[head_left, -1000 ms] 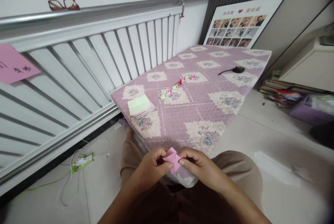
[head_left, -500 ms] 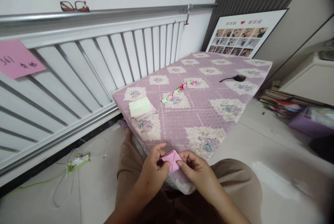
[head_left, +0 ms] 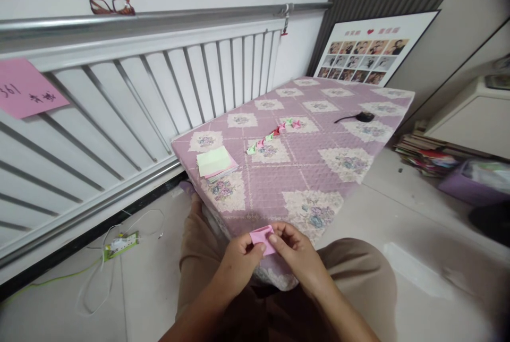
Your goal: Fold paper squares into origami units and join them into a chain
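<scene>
A folded piece of pink paper (head_left: 263,236) is held over the near corner of the table. My left hand (head_left: 243,259) pinches its left side between thumb and fingers. My right hand (head_left: 292,246) grips the right side, its thumb pressed on the front face. Farther up the cloth lies a crooked row of small folded paper pieces (head_left: 275,132) in green, pink and red. A stack of square paper sheets (head_left: 215,163), pale green on top, rests near the table's left edge.
A quilted floral cloth (head_left: 274,188) covers the table. Beside it runs a white radiator (head_left: 171,82) with glasses (head_left: 112,7) on the pipe above. A black object with a cord (head_left: 363,117) lies toward the right. On the floor is a power strip (head_left: 120,245).
The pink paper has gone from a diamond with crossing creases to a smaller, squarer shape. Both hands have shifted slightly, the right thumb now resting on its face.
</scene>
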`<action>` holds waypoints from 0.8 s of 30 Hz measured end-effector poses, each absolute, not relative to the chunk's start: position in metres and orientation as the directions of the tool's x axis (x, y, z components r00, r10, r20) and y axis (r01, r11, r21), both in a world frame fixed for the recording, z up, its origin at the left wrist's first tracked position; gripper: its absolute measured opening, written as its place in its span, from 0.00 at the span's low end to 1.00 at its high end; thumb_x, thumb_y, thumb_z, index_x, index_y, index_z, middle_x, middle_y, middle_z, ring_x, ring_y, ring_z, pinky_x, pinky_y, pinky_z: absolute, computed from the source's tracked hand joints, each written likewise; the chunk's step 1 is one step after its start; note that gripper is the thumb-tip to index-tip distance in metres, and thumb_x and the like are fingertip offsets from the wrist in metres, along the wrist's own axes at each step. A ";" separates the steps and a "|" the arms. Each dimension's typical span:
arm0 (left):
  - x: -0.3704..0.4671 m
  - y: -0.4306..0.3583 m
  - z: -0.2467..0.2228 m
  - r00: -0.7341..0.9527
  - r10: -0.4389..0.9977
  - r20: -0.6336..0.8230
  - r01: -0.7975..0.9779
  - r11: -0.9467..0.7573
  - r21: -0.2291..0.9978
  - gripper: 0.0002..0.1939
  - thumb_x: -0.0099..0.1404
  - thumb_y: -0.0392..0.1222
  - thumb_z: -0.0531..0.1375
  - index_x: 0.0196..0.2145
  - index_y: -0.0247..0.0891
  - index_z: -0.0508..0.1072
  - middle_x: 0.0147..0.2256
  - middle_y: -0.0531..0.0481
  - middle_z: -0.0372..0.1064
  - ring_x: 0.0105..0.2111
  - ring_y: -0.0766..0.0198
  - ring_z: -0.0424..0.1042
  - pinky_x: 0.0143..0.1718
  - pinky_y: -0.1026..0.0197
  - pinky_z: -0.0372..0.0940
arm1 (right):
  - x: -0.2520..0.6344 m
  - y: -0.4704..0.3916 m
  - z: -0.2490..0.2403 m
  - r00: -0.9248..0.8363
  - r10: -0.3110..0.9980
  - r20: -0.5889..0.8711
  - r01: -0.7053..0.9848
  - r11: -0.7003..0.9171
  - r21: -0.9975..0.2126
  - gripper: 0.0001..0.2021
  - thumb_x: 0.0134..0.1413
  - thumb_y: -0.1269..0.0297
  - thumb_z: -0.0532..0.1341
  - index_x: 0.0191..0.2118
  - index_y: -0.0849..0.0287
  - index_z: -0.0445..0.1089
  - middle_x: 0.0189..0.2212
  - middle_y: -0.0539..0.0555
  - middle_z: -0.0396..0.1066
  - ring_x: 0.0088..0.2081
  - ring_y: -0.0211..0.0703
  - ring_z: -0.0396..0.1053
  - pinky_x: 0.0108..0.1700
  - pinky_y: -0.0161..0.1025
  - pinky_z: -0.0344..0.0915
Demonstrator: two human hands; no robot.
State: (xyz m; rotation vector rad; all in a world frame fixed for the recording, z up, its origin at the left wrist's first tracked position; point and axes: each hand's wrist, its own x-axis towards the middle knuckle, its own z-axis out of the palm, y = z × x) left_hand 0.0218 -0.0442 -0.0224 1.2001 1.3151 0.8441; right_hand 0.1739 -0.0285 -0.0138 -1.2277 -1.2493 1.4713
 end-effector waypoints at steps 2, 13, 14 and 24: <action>0.023 -0.044 -0.022 0.128 0.965 -0.227 0.189 0.201 0.961 0.11 0.60 0.40 0.57 0.36 0.34 0.77 0.27 0.52 0.69 0.26 0.66 0.63 0.29 0.65 0.57 | 0.173 -0.025 -0.011 -0.171 0.973 -0.155 0.025 -0.153 -0.988 0.19 0.48 0.47 0.63 0.37 0.57 0.69 0.28 0.50 0.67 0.30 0.40 0.63 0.33 0.36 0.61; 0.033 -0.033 -0.033 0.153 0.966 -0.209 0.227 0.171 0.959 0.07 0.60 0.39 0.56 0.30 0.34 0.73 0.22 0.54 0.66 0.23 0.67 0.62 0.27 0.65 0.56 | 0.174 -0.001 -0.027 -0.078 0.993 -0.088 0.186 -0.072 -0.980 0.18 0.53 0.48 0.57 0.23 0.57 0.62 0.20 0.46 0.59 0.24 0.36 0.56 0.28 0.35 0.56; 0.036 -0.029 -0.038 0.147 0.965 -0.216 0.217 0.181 0.959 0.07 0.59 0.39 0.56 0.30 0.35 0.72 0.22 0.54 0.66 0.23 0.67 0.62 0.26 0.65 0.55 | 0.177 0.005 -0.032 -0.081 0.993 -0.091 0.203 -0.072 -0.976 0.17 0.52 0.49 0.57 0.23 0.57 0.63 0.20 0.46 0.60 0.24 0.36 0.56 0.27 0.35 0.56; 0.035 -0.001 -0.072 0.119 0.970 -0.212 0.397 0.149 0.906 0.06 0.60 0.37 0.55 0.33 0.37 0.72 0.29 0.52 0.69 0.30 0.64 0.65 0.34 0.62 0.60 | 0.216 0.051 -0.059 -0.188 0.979 -0.079 0.533 0.034 -0.845 0.12 0.51 0.56 0.56 0.25 0.58 0.66 0.21 0.48 0.66 0.25 0.38 0.62 0.30 0.36 0.56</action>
